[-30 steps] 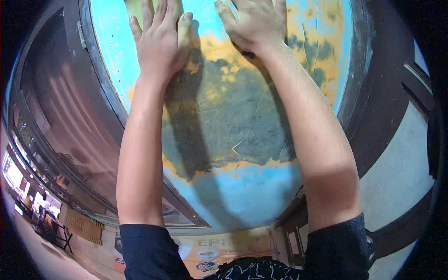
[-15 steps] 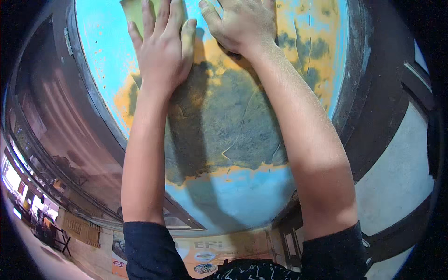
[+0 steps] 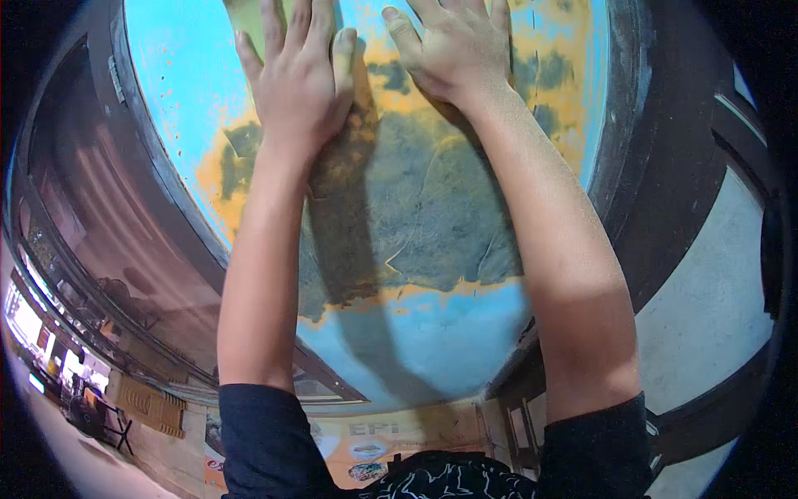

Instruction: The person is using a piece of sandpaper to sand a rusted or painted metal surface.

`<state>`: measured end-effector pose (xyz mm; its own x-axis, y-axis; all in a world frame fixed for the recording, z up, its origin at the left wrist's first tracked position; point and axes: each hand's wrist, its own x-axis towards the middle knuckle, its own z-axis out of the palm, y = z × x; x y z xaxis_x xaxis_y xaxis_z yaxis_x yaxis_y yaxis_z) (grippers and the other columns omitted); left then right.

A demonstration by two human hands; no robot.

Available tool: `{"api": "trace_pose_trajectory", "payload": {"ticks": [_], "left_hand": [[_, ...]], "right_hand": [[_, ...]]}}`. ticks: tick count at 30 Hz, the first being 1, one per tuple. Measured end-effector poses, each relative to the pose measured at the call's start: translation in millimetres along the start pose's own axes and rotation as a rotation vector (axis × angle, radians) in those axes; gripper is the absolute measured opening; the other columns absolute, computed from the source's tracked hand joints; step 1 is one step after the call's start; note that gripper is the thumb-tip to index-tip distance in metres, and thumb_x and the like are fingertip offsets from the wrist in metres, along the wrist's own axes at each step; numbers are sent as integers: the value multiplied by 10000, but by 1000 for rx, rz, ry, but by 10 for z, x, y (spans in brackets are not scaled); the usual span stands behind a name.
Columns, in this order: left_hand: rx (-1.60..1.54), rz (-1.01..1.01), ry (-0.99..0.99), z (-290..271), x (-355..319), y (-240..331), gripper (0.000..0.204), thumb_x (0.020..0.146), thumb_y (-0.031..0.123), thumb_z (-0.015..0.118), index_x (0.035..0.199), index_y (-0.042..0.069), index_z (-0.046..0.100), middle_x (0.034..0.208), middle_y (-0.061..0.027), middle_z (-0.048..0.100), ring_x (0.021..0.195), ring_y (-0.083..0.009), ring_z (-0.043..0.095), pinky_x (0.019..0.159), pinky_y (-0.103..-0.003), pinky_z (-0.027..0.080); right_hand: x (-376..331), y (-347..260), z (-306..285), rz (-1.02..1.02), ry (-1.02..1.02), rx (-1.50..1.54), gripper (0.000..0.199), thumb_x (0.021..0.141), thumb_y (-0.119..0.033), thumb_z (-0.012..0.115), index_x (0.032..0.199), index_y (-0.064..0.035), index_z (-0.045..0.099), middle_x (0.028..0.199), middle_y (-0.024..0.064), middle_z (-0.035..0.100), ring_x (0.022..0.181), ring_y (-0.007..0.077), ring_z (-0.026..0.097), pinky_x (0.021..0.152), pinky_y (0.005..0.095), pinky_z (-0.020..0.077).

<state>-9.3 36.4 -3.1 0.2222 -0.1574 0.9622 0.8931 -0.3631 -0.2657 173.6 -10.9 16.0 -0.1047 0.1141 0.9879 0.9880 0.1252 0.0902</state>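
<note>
My left hand point(image 3: 301, 79) lies flat with spread fingers over a yellow-green sheet point(image 3: 245, 21) that looks like sandpaper, against a panel point(image 3: 416, 200). The panel is light blue around its edges, with orange-yellow and dark grey worn patches and some cracks across its middle. To the right, my right hand point(image 3: 457, 50) rests on the panel, fingers apart and holding nothing I can see. Its fingertips are cut off by the upper edge. Pale dust covers my right forearm.
A dark frame point(image 3: 619, 133) with a hinge point(image 3: 116, 79) on the left borders the panel. Dark glossy panelling point(image 3: 108, 191) stands at left, pale panels point(image 3: 706, 291) with dark bars at right. Below are a printed banner point(image 3: 391, 437) and stacked tan chairs point(image 3: 145, 403).
Both hands have shifted slightly to the right across the panel, the left with the sheet under it. The view has also shifted a little. Both hands stay spread.
</note>
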Motion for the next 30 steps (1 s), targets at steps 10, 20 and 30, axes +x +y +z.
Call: {"api": "trace_pose_trajectory", "payload": {"ticks": [10, 20, 30], "left_hand": [[-21, -5, 11, 66, -276, 284, 553, 1070, 399, 461, 1582, 192, 433, 1686, 29, 335, 1573, -315, 244, 1247, -608, 96], [-95, -155, -236, -193, 348, 565, 599, 1068, 312, 386, 1605, 51, 343, 1715, -79, 254, 1603, -295, 144, 1286, -530, 40], [7, -36, -51, 65, -218, 456, 552, 1067, 381, 470, 1590, 208, 428, 1693, 49, 320, 1583, -298, 224, 1252, -600, 82]], "right_hand": [[-140, 301, 210, -61, 184, 24, 620, 998, -466, 488, 1586, -278, 424, 1685, 55, 320, 1543, 303, 282, 1264, 557, 120], [-167, 276, -20, -5, -25, 43, 643, 991, -481, 490, 1600, -297, 393, 1700, 39, 287, 1558, 293, 255, 1262, 574, 129], [-146, 309, 60, -39, 63, 115, 628, 988, -473, 509, 1579, -274, 435, 1690, 48, 312, 1551, 298, 272, 1262, 564, 123]]}}
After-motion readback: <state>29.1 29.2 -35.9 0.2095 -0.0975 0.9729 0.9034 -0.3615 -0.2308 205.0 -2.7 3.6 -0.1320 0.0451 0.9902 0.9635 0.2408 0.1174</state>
